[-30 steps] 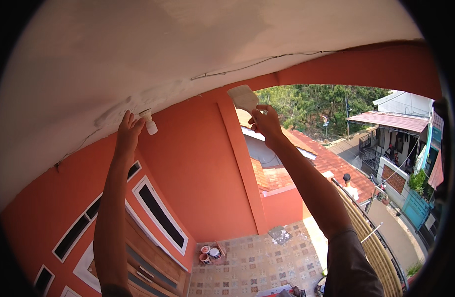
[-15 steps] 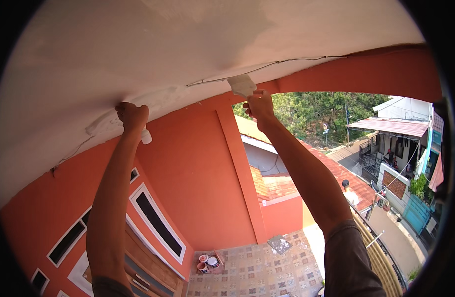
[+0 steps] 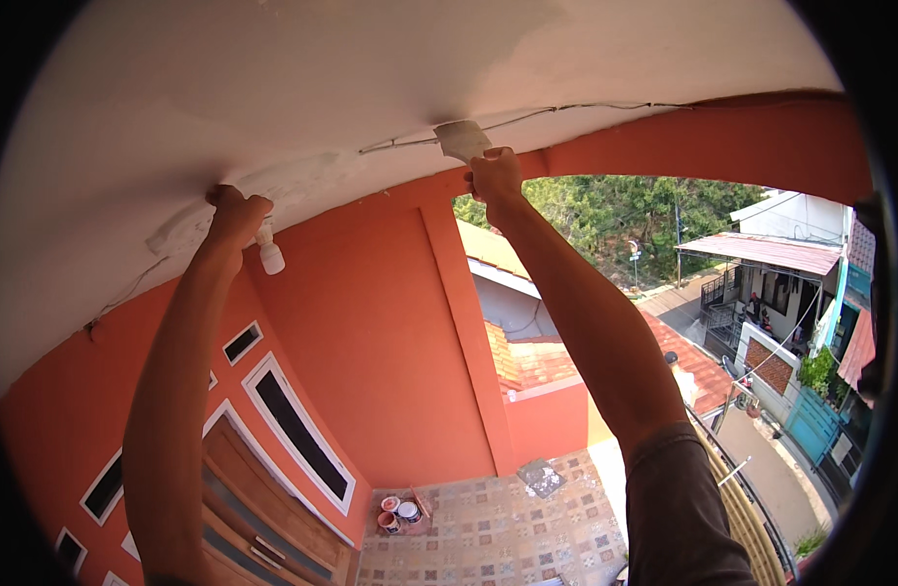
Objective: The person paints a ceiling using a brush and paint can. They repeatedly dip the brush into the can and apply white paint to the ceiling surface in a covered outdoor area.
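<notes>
My right hand (image 3: 495,179) grips a putty knife (image 3: 463,141), its broad pale grey blade up against the white ceiling (image 3: 322,73) beside a thin cable (image 3: 556,109). To the left, my left hand (image 3: 239,213) is raised to the ceiling with its fingers curled closed. Whatever those fingers may hold is hidden. Between the hands runs a smeared, whitish filler patch (image 3: 307,186) on the ceiling. Just below my left hand hangs a white light bulb (image 3: 271,256).
Orange walls (image 3: 371,322) meet the ceiling. Far below, paint buckets (image 3: 395,515) and a grey stained sheet (image 3: 541,478) lie on the tiled floor (image 3: 488,537). A wooden door (image 3: 263,498) stands at lower left. A railing (image 3: 747,498) borders the street side at right.
The putty knife and my right hand have shifted slightly up and left in view. My left hand has also moved up and left, showing more of the bulb. The whole view has shifted a little.
</notes>
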Demonstrator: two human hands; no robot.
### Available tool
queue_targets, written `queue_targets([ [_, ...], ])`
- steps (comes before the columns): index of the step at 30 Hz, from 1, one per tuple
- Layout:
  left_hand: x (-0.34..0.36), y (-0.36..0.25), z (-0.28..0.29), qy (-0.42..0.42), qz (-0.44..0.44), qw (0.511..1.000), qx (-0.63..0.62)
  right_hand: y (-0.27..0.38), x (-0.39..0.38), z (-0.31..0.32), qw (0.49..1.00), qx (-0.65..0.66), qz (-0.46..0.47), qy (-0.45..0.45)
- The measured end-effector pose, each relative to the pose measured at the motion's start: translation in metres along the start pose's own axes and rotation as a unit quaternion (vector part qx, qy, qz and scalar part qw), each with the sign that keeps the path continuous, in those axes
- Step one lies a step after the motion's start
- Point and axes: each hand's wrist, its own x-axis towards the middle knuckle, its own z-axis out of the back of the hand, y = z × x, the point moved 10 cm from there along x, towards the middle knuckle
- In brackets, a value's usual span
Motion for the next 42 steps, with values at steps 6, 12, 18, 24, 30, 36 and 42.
queue_targets([
  [6,0.018,0.008,0.018,-0.011,-0.011,1.000,0.018,-0.002,0.025,0.005,0.998,-0.048,0.018,-0.046],
  [12,0.021,0.004,0.040,-0.040,-0.102,0.993,0.049,0.031,0.018,0.016,0.966,-0.163,0.184,-0.074],
  [18,0.014,0.000,0.041,0.027,-0.067,0.996,0.059,0.036,-0.030,0.053,0.964,-0.120,0.232,-0.056],
  [24,0.006,-0.005,0.036,0.060,-0.048,0.993,0.093,0.007,-0.006,0.057,0.953,-0.233,0.181,-0.063],
  [30,0.005,-0.014,0.035,0.066,-0.058,0.990,0.111,0.007,0.046,0.034,0.952,-0.235,0.192,-0.033],
  [36,-0.001,-0.016,0.032,0.047,-0.082,0.983,0.157,0.000,0.057,0.006,0.971,-0.209,0.113,-0.017],
  [42,0.001,-0.017,0.021,0.073,-0.095,0.967,0.226,0.016,0.042,-0.013,0.952,-0.216,0.204,-0.069],
])
